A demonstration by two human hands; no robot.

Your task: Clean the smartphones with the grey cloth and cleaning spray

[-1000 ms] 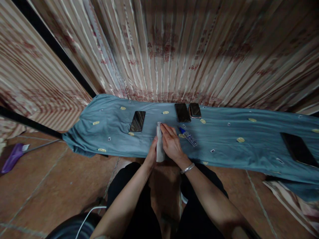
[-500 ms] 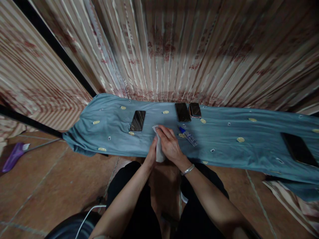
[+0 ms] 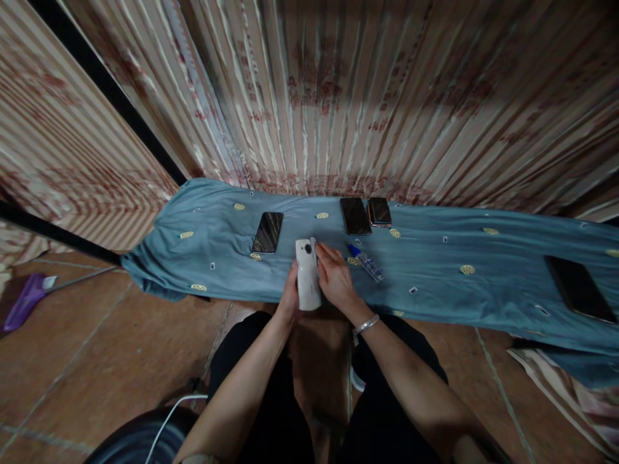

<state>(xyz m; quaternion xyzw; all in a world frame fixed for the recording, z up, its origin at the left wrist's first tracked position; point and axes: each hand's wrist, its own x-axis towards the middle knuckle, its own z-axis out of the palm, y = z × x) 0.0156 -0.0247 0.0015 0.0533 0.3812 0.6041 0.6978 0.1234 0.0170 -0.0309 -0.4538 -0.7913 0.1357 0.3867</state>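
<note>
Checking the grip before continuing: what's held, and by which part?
A white phone: left hand holds its left edge; right hand is at the upper right edge, grip unclear.

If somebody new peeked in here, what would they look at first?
Probably the white phone in the middle, between the left hand and the right hand, with a dark round spot near its far end. Next, perhaps the blue-tipped clear bottle on the blue-green cloth, or the purple thing on the floor at far left.
</note>
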